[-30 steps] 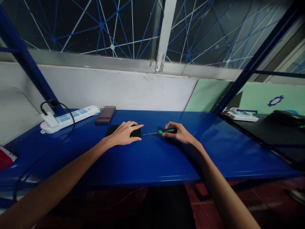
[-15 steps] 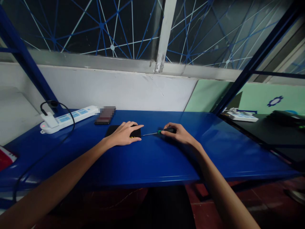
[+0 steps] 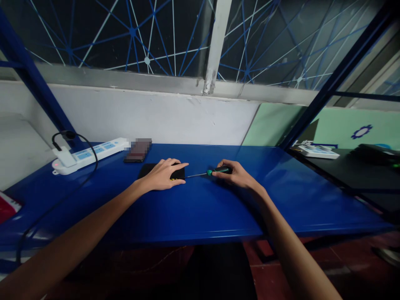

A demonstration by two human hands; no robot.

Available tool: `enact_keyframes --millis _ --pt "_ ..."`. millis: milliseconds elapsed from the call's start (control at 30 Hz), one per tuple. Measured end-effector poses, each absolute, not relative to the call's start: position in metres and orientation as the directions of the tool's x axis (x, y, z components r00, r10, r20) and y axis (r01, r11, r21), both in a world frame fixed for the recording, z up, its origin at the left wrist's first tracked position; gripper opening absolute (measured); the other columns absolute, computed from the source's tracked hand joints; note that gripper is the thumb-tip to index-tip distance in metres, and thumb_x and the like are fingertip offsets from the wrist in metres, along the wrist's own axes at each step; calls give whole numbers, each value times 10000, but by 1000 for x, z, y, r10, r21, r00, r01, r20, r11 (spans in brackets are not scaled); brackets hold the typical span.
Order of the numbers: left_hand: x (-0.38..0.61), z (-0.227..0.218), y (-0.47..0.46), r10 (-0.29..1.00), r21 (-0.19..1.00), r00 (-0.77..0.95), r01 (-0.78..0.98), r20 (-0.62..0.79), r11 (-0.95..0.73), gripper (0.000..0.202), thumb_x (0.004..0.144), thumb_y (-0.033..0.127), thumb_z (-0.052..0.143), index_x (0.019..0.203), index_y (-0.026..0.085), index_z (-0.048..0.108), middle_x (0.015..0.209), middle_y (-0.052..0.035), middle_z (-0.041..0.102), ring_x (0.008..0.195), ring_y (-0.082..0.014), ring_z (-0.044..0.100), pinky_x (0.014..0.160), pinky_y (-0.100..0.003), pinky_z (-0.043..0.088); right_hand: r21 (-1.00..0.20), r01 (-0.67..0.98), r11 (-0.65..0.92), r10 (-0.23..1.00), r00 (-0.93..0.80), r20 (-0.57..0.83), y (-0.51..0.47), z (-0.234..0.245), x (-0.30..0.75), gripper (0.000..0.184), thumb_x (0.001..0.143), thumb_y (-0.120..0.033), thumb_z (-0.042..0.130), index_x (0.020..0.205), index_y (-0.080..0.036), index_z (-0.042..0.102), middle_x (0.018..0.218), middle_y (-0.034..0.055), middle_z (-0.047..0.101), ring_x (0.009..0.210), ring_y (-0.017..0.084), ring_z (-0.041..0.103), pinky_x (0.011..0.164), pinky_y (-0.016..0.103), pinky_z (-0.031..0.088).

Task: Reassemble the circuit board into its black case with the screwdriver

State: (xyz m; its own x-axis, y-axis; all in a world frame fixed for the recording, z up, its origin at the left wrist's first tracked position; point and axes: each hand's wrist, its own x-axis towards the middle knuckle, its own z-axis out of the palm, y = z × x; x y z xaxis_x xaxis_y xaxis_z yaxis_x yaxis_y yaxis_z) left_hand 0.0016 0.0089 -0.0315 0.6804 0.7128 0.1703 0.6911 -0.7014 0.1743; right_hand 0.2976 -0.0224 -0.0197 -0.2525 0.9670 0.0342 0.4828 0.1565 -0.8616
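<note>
My left hand lies over a flat black box-like object on the blue table, thumb and fingers spread across it, holding it down. Yellow marks show at its edge near the thumb; most of it is covered, so its exact kind is hidden. My right hand is closed around the black-and-green handle of a screwdriver. The thin metal shaft points left, nearly level, and its tip meets the right end of the black object. Whether the tip sits in a screw is too small to tell.
A white power strip with a plug and black cable lies at the left. Next to it is a dark phone, partly blurred. A red-and-white item is at the left edge. Blue frame posts flank the table.
The fingers of my right hand have shifted on the screwdriver, showing more of its green-and-black handle. My left hand and the black object stay in place.
</note>
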Motion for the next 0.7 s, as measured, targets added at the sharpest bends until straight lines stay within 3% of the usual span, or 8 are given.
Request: enact_keyframes --millis 400,567,700 --pt "2 -30 7 720 170 674 700 165 -694 639 889 600 473 1450 332 326 1368 -96 459 1150 -295 454 946 -437 340 -750 639 173 978 -199 57 -22 -16 296 430 758 -580 622 750 -151 636 560 -31 432 521 95 361 476 257 257" --pt "1 -32 8 709 162 682 691 179 -705 638 892 608 460 1450 327 329 1370 -95 459 1161 -293 452 947 -424 340 -814 544 201 966 -250 71 -23 -17 297 384 703 -477 717 884 -179 556 629 -24 529 542 101 405 494 254 302" --pt "0 -32 8 712 159 679 694 179 -702 637 893 612 454 1449 326 330 1368 -96 461 1159 -295 453 948 -430 337 -839 508 196 962 -266 63 -22 -19 297 369 678 -401 755 851 -191 506 654 -19 553 527 90 408 477 250 308"
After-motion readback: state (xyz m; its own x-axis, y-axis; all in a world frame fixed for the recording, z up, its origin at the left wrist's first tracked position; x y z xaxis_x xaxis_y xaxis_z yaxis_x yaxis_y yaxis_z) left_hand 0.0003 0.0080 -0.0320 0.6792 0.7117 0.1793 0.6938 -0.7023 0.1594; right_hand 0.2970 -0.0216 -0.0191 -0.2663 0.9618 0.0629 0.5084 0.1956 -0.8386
